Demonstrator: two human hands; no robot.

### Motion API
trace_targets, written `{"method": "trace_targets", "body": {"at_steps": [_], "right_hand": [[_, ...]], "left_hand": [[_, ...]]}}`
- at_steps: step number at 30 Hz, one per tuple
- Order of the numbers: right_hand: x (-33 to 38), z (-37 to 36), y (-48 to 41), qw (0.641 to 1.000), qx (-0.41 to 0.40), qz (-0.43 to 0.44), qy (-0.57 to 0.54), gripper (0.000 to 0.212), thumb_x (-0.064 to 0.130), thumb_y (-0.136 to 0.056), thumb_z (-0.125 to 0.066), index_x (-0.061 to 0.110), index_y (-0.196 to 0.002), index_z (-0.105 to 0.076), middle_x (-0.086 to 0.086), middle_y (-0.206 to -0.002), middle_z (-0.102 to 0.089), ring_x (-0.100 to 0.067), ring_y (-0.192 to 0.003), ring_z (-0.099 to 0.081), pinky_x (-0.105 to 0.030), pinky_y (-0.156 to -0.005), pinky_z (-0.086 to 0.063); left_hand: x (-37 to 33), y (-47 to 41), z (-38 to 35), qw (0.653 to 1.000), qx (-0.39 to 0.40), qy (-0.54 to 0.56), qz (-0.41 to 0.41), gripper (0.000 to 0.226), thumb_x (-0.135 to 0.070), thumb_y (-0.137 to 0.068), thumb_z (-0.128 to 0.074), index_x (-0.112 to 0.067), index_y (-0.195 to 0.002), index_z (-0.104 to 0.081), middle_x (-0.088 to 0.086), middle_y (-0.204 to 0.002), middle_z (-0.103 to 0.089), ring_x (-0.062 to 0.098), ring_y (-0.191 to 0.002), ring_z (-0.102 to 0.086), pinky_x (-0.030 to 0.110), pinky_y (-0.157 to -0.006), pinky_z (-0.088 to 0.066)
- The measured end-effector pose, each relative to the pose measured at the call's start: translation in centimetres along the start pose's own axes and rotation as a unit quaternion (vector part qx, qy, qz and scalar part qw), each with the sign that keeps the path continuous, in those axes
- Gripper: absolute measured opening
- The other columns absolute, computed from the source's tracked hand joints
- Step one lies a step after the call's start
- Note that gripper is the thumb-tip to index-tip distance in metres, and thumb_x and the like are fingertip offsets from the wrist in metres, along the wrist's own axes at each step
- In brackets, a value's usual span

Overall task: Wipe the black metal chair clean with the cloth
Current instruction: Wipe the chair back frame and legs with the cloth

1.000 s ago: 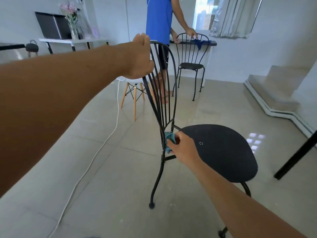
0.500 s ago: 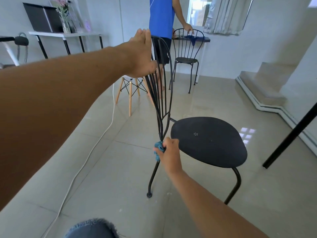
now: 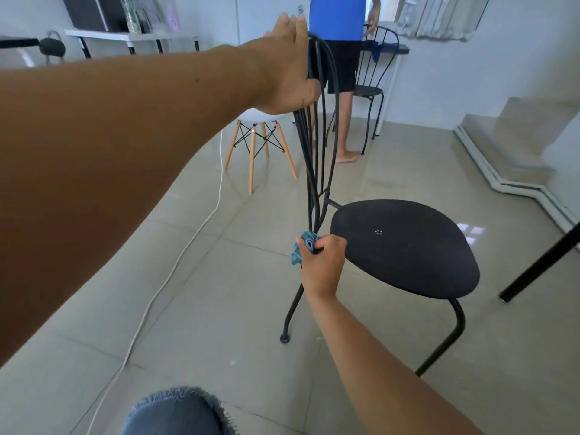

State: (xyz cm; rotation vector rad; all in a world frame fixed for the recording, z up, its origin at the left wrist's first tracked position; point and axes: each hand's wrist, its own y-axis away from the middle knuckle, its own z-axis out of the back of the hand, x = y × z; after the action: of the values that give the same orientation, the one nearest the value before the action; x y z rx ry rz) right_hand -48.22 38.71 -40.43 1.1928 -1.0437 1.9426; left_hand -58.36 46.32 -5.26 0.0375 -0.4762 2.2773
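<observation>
Right hand (image 3: 321, 262) fingers clamped on a bunched teal cloth (image 3: 303, 246), pressed to the foot of the backrest rods. Left hand (image 3: 287, 70) closed round the top rail of the black metal chair (image 3: 405, 246), which stands on the tiled floor (image 3: 204, 309). Rods judged under way; seat and legs apparently left. No writing is legible.

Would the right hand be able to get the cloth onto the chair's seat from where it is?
Probably yes: the right hand grips the cloth at the backrest's base, right beside the seat, with nothing between them.
</observation>
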Motion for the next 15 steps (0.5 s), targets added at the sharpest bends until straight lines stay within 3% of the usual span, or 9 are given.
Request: {"method": "trace_targets", "body": {"at_steps": [4,6,9,11,13,15], "right_hand": [[-2.8,-1.0,1.3,0.995,0.051,-0.078,0.026,0.031,0.015,-0.09,-0.087,-0.003,-0.082,-0.063,-0.015,-0.108,-0.059,0.017,-0.081,-0.056,-0.013,-0.068,-0.051],[-3.0,-0.8,1.6,0.99,0.072,-0.113,0.036,0.024,0.011,-0.094,-0.083,-0.007,-0.088,-0.067,-0.016,-0.112,-0.058,0.011,-0.071,-0.058,-0.006,-0.055,-0.046],[-2.6,-0.7,0.9,0.993,0.044,-0.101,0.044,0.032,0.023,-0.092,-0.085,-0.002,-0.083,-0.068,-0.02,-0.106,-0.065,-0.006,-0.078,-0.044,-0.01,-0.067,-0.041],[-1.2,-0.6,-0.1,0.997,0.006,-0.074,0.034,0.04,0.031,-0.09,-0.087,0.001,-0.076,-0.065,-0.019,-0.095,-0.065,-0.008,-0.088,-0.044,-0.02,-0.072,-0.044],[0.1,-0.4,-0.9,0.998,-0.015,-0.053,0.012,0.042,0.034,-0.09,-0.087,0.003,-0.076,-0.062,-0.013,-0.091,-0.06,-0.011,-0.092,-0.051,-0.031,-0.076,-0.053],[0.8,0.1,-0.9,0.999,-0.01,-0.034,0.003,0.04,0.032,-0.091,-0.086,0.004,-0.08,-0.059,-0.008,-0.096,-0.057,-0.01,-0.092,-0.054,-0.024,-0.077,-0.052]], "left_hand": [[0.3,-0.5,-0.5,1.0,-0.002,-0.01,0.004,0.095,-0.049,-0.107,-0.041,0.005,-0.166,0.01,0.026,-0.177,0.007,0.043,-0.164,-0.006,0.056,-0.129,-0.021],[0.7,-0.7,-0.6,1.0,-0.004,-0.007,0.006,0.096,-0.05,-0.107,-0.04,0.005,-0.166,0.012,0.026,-0.177,0.008,0.043,-0.164,-0.005,0.056,-0.129,-0.021],[1.0,-0.8,-0.8,1.0,-0.015,-0.007,0.001,0.098,-0.052,-0.105,-0.04,0.006,-0.166,0.01,0.027,-0.176,0.006,0.044,-0.164,-0.006,0.057,-0.129,-0.024],[1.0,-0.8,-0.9,1.0,-0.024,-0.004,0.0,0.094,-0.049,-0.107,-0.041,0.008,-0.166,0.004,0.029,-0.176,-0.002,0.047,-0.162,-0.016,0.056,-0.125,-0.03],[0.9,-0.8,-1.1,0.999,-0.034,0.004,0.005,0.084,-0.046,-0.108,-0.043,0.01,-0.164,-0.012,0.031,-0.17,-0.019,0.048,-0.148,-0.038,0.056,-0.116,-0.041],[0.9,-0.9,-1.4,0.999,-0.04,0.009,0.009,0.079,-0.045,-0.108,-0.044,0.01,-0.161,-0.022,0.031,-0.163,-0.029,0.044,-0.131,-0.049,0.055,-0.109,-0.048]]}}
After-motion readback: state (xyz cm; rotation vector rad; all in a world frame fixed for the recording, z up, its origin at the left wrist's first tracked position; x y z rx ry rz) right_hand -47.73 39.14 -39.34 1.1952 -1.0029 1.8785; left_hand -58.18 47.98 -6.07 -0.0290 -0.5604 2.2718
